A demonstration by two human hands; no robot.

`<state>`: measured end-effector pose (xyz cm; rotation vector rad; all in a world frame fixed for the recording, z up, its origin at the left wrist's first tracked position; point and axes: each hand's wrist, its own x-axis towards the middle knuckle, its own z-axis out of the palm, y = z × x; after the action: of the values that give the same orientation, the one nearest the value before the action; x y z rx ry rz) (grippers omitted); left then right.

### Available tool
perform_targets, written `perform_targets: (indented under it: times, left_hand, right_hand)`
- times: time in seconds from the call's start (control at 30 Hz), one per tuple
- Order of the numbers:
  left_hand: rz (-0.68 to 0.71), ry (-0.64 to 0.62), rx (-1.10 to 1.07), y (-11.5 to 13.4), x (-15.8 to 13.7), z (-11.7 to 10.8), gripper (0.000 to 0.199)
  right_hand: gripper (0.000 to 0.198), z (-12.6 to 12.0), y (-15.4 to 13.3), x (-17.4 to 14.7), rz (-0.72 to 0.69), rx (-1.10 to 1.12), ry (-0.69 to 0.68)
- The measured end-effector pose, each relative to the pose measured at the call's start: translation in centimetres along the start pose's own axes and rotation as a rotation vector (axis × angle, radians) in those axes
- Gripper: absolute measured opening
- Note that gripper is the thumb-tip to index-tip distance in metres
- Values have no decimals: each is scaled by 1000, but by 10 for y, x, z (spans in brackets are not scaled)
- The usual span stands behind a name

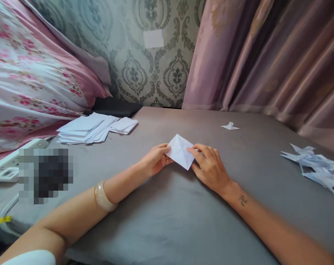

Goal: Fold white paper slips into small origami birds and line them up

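Observation:
Between my two hands is a small white square of folded paper, turned like a diamond, with crease lines crossing its face. My left hand pinches its left corner, thumb on top and fingers beneath. At the right corner, my right hand grips the paper with the index finger on the upper face and the thumb by the lower edge. The paper is held just above the grey covered surface. The undersides of the fingers are hidden.
Stacks of white paper lie at the back left, beside smaller sheets. One folded paper figure stands at the back right; several more folded pieces are heaped at the right edge. A power strip lies at left.

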<state>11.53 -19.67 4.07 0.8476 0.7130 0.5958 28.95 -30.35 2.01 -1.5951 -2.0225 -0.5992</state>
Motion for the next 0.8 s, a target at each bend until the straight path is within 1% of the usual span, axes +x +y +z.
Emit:
perform_targets:
  times: [0.1,0.17,0.2,0.27,0.3,0.37,0.43,0.47,0.5,0.57,0.63,0.7,0.8]
  left_hand:
    - [-36,-23,47,-6,-2,2,17]
    - [2,9,165,-7,-2,-2,18]
    - [43,31,259,-7,-2,-6,24]
    - [168,40,506,-6,-3,-14,44]
    - [235,6,647,-5,-3,-19,56]
    - [384,-116,930,-3,-5,-27,76]
    - [521,-251,1159,-3,-7,-32,87]
    - [572,-304,1246,-4,-7,-33,87]
    - [612,-342,1311,-5,-8,-34,82]
    - [681,-379,1400,-7,-7,-35,62]
    - [747,-374,1442,-10,-5,-36,40]
    - [779,-351,1440,-12,-1,-37,24]
    - [744,-267,1386,-11,6,-37,18]
  right_hand:
    - [28,3,4,0,-35,-10,-49]
    - [28,4,10,-1,-47,-20,-92]
    - [29,5,12,-2,-48,-23,-115]
    - [33,5,16,-4,-42,-19,-160]
    - [35,5,16,-5,-37,-9,-182]
    - [39,5,16,-7,-25,34,-233]
    - [39,5,15,-8,2,107,-273]
    - [36,5,15,-9,23,146,-284]
    - [33,5,14,-9,48,180,-289]
    - [26,4,12,-9,101,223,-288]
    - [21,2,9,-9,161,248,-291]
    - [17,1,7,-9,241,285,-290]
    - [17,1,5,-8,394,337,-277]
